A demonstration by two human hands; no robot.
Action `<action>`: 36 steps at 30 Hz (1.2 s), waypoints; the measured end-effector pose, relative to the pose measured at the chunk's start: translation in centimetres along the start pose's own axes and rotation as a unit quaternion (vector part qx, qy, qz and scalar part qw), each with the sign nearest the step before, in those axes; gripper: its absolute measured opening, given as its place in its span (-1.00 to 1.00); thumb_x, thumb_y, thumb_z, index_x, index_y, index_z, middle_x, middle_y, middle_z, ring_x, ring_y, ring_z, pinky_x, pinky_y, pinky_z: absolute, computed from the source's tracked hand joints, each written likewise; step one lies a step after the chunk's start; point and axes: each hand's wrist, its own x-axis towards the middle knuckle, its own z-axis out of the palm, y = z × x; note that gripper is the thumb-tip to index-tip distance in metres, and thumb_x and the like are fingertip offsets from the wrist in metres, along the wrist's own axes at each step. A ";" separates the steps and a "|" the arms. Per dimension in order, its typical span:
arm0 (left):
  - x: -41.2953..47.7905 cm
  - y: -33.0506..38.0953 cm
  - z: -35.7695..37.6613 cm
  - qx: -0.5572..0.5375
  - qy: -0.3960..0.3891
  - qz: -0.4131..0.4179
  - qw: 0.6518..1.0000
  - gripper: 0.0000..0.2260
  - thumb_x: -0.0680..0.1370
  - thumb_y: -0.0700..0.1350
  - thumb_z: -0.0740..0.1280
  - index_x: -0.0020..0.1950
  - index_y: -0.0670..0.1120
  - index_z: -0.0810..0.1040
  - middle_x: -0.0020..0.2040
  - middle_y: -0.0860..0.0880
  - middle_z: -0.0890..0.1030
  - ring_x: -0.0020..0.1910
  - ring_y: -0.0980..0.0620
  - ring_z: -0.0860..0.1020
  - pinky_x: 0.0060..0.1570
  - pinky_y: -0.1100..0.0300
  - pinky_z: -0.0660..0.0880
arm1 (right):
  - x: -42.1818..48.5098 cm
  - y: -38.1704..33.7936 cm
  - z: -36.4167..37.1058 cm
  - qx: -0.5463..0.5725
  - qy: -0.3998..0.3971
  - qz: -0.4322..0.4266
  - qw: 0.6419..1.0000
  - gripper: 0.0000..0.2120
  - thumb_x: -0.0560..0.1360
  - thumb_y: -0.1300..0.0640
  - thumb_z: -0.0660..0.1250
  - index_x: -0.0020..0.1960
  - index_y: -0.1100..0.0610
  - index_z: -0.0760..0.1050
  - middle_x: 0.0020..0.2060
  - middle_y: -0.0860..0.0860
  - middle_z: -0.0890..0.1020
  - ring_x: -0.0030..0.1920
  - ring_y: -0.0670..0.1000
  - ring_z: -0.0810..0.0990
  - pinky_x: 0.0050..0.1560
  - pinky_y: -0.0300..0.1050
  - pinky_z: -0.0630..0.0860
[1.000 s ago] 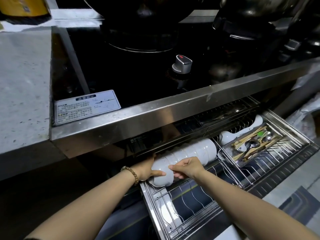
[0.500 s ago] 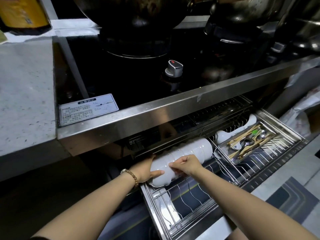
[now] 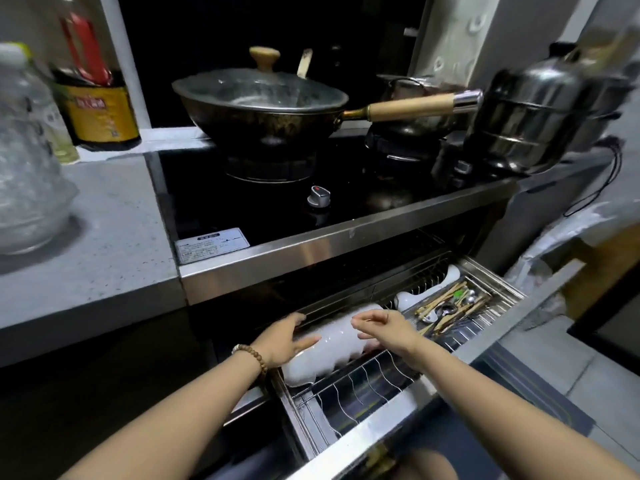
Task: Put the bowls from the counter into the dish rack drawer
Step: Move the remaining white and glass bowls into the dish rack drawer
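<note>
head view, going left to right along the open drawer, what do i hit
left hand → row of white bowls → right hand → spoons and chopsticks

The left hand (image 3: pixel 287 341) touches the racked bowls (image 3: pixel 332 346) (blurred row); right hand (image 3: pixel 389 329) seemingly hovers.

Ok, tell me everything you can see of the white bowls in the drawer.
The white bowls are glossy, ceramic-looking, nested in one row lying sideways on the wires of the dish rack drawer, left side. The left hand touches the near end; the right hand hovers above, contact unclear.
</note>
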 end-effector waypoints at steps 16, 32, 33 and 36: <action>-13.4 11.3 -19.8 0.041 0.211 0.215 0.953 -0.49 0.50 0.14 0.31 0.41 0.06 0.32 0.31 0.12 0.48 0.24 0.18 0.43 0.19 0.27 0.35 | -10.1 -20.0 0.7 -0.044 0.002 -0.287 0.957 -0.68 0.51 0.06 0.34 0.25 0.03 0.50 0.17 -0.04 0.60 0.04 -0.27 0.58 0.05 -0.33 0.48; -25.6 1.6 -36.2 0.065 0.389 0.081 0.915 -0.38 0.44 0.13 0.39 0.43 0.00 0.29 0.42 0.05 0.37 0.35 0.10 0.36 0.23 0.28 0.27 | -9.9 -34.0 17.7 -0.110 -0.150 -0.372 0.910 -0.51 0.45 -0.01 0.40 0.35 0.02 0.41 0.31 -0.04 0.50 0.23 -0.12 0.51 0.19 -0.23 0.45; -25.8 0.8 -36.4 0.059 0.391 0.068 0.916 -0.37 0.44 0.13 0.39 0.44 -0.01 0.28 0.44 0.04 0.36 0.37 0.08 0.35 0.24 0.26 0.27 | -9.7 -34.2 18.7 -0.111 -0.157 -0.371 0.909 -0.51 0.45 0.00 0.41 0.35 0.03 0.41 0.31 -0.04 0.50 0.22 -0.11 0.52 0.17 -0.26 0.46; -25.9 -1.4 -36.6 0.044 0.395 0.033 0.917 -0.33 0.41 0.18 0.40 0.44 0.01 0.26 0.46 0.02 0.31 0.39 0.06 0.32 0.21 0.25 0.25 | -9.0 -34.6 21.2 -0.104 -0.181 -0.374 0.904 -0.50 0.42 0.07 0.45 0.33 0.06 0.43 0.23 -0.05 0.52 0.03 -0.26 0.57 -0.10 -0.49 0.49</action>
